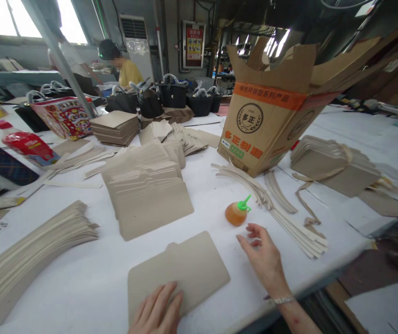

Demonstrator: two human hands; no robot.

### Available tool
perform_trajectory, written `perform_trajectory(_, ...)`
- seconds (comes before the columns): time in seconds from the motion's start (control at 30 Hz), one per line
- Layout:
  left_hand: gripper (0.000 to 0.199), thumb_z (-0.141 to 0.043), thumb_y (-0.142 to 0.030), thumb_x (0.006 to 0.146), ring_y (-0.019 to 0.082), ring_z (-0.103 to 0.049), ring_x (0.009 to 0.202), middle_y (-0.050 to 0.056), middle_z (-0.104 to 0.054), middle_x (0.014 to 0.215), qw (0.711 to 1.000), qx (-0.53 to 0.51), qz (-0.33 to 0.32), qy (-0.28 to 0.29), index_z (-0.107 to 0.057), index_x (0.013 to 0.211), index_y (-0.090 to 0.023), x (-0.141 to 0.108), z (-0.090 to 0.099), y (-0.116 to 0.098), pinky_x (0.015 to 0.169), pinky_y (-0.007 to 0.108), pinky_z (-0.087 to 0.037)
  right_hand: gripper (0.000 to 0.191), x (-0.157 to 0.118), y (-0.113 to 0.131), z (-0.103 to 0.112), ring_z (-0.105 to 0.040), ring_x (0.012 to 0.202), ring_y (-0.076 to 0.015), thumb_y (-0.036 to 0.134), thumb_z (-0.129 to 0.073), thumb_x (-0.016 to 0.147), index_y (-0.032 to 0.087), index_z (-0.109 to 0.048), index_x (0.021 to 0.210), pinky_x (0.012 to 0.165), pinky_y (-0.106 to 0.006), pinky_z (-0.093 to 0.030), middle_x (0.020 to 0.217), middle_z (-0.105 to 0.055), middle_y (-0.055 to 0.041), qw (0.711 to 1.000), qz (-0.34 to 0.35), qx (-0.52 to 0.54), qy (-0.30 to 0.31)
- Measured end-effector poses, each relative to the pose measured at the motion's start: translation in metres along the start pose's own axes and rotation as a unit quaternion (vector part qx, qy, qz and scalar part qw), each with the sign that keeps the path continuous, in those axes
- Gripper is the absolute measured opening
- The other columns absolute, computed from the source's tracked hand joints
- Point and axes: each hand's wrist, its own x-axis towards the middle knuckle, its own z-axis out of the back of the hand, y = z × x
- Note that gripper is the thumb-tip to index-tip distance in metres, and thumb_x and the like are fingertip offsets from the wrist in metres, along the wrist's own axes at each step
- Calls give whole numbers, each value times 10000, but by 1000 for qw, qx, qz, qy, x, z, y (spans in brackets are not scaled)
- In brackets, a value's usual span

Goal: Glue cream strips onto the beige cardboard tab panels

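Observation:
A single grey cardboard panel [185,264] with rounded corners and a small tab lies flat at the front of the table. On its lower left part my left hand [159,311] rests with the fingers laid out. My right hand [263,255] hovers over the white tabletop to the right of the panel, fingers curved and apart, nothing in them. Just beyond its fingertips stands a squat glue bottle [236,214] with amber liquid and a green nozzle. Behind the panel, a fanned pile of similar panels [155,204] lies overlapped.
Long curved cardboard strips [35,264] are stacked at the left; thinner strips [299,232] lie at the right. A tall open carton [261,125] stands behind the bottle. More panels [334,162] sit far right. Black handbags [173,95] line the back, near a person in yellow [131,72].

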Motion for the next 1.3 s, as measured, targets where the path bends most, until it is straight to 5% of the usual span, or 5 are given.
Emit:
perform_trajectory(0.3, 312, -511, -227, 841, 178, -669, 974, -21, -684, 1138, 999, 0, 29, 16, -644, 1119, -274, -6, -1, -15, 732, 269, -570, 556, 58, 1, -16, -545, 1055, -296, 417, -744, 632, 168, -561, 1095, 1004, -474, -361, 1102, -615, -91, 984, 11, 173, 41)
perform_trajectory(0.67, 356, -531, -197, 843, 203, -618, 1070, -24, -665, 1180, 999, -35, 40, 8, -613, 1185, -248, -12, 0, -21, 823, 288, -525, 316, -5, 14, 58, -646, 876, -226, 446, -667, 795, 296, -616, 1069, 700, -356, -559, 1099, -638, -15, 785, -214, 581, 27)
perform_trajectory(0.83, 363, -528, -186, 836, 201, -618, 1064, -33, -664, 1180, 998, -38, 43, 8, -613, 1181, -259, -11, 1, -21, 819, 300, -519, 380, -22, 8, 65, -631, 854, -192, 337, -727, 764, 306, -618, 1126, 619, -269, -551, 1135, -639, -22, 814, -189, 546, 59)
perform_trajectory(1.0, 354, -516, -186, 846, 201, -603, 1090, -31, -653, 1200, 998, -40, 47, 10, -612, 1181, -251, -10, 5, -23, 839, 304, -503, 422, -34, 11, 56, -645, 917, -225, 527, -664, 770, 299, -630, 1124, 655, -288, -560, 1102, -661, -44, 727, -315, 607, 65)
perform_trajectory(1.3, 358, -466, -139, 876, 181, -587, 1112, -12, -659, 1192, 998, -56, 37, 7, -604, 1194, -231, -9, 4, -22, 896, 276, -480, 591, -41, 13, 44, -610, 1059, -234, 410, -723, 747, 321, -492, 1284, 910, -359, -503, 1183, -640, -52, 847, -185, 493, 73)
